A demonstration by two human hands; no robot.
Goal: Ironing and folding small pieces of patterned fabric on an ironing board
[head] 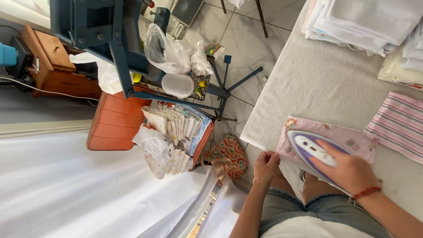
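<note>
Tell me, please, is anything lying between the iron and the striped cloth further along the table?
Nothing visible does. The right hand holds the iron on the pink cloth, whose corner the left hand pinches. Between that cloth and the striped cloth lies only a bare strip of the padded table.

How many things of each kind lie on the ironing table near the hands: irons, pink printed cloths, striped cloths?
Iron: 1, under the right hand
Pink printed cloth: 1, its corner pinched by the left hand
Striped cloth: 1
Total: 3
</note>
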